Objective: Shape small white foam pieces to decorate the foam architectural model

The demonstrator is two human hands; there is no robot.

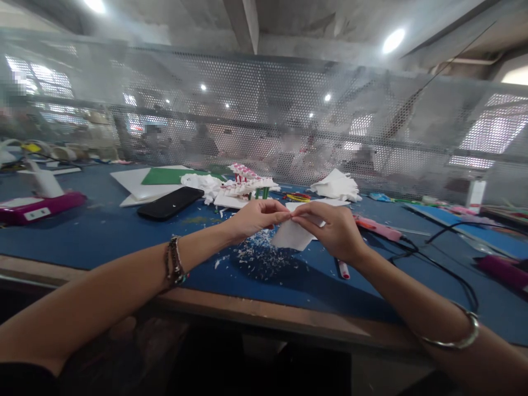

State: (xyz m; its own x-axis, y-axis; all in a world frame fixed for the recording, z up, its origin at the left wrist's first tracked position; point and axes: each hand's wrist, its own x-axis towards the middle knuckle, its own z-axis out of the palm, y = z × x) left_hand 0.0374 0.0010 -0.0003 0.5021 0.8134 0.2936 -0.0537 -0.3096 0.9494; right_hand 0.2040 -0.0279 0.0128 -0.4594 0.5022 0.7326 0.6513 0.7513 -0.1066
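Observation:
My left hand (259, 217) and my right hand (336, 225) meet over the blue tabletop, both closed in a pinch with their fingertips touching. A thin white sheet of paper (292, 236) hangs just below the pinched fingers, its upper edge partly covered by my right hand. Whatever tiny piece lies between the fingertips is hidden. Under the hands, small white scraps (264, 256) are scattered on the table. Beyond them stands a white paper model (251, 184) with pink spots and red and green posts. A pinkish-white tube (343, 269) lies beside my right wrist.
A black phone (171, 203) lies left, near a green sheet (165, 176) and white sheets. Crumpled white tissue (336, 185) sits at the back. A pink glue gun (379, 228) with a black cable (449, 264) lies right. A perforated metal screen (256, 110) closes the far side.

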